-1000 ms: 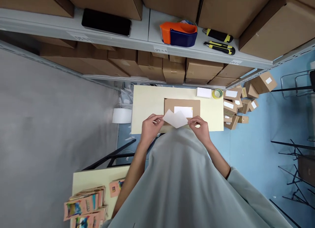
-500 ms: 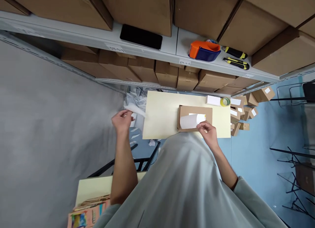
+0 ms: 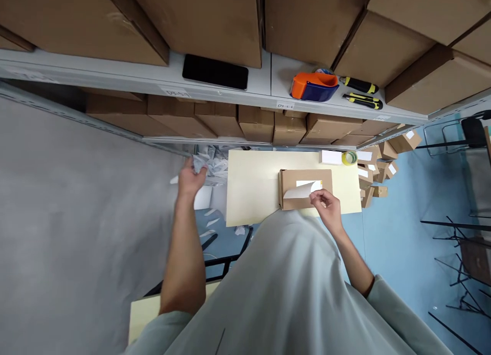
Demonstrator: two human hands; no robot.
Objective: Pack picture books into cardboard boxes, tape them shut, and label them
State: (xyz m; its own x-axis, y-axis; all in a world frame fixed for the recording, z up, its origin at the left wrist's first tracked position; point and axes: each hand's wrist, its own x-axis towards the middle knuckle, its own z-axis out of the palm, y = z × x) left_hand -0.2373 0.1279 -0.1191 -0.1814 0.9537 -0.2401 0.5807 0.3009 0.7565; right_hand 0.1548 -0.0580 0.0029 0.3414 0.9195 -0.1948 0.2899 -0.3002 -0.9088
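Note:
My right hand point(image 3: 327, 206) pinches the right end of a curled white label point(image 3: 299, 192). The label hangs over the top of a brown cardboard box point(image 3: 286, 180), its left part bent up. Beneath it, another white patch with a yellow mark shows on the box. Off the table's left end, my left hand point(image 3: 191, 180) reaches to a heap of crumpled white paper point(image 3: 217, 165), thumb and fingers apart. A small white scrap point(image 3: 174, 180) shows just left of that hand; whether they touch, I cannot tell.
The box lies on a cream table point(image 3: 251, 191). Behind it are a white box point(image 3: 330, 157) and a tape roll point(image 3: 349, 158). The shelf overhead holds cartons, a black phone point(image 3: 215, 72), an orange-blue tape dispenser point(image 3: 314, 86) and cutters point(image 3: 362, 100). Small cartons point(image 3: 380, 191) are piled at right.
My left hand has moved forward to the paper heap and no longer pinches the white strip. My right hand keeps its pinch, and the label is more curled. The view has tilted slightly.

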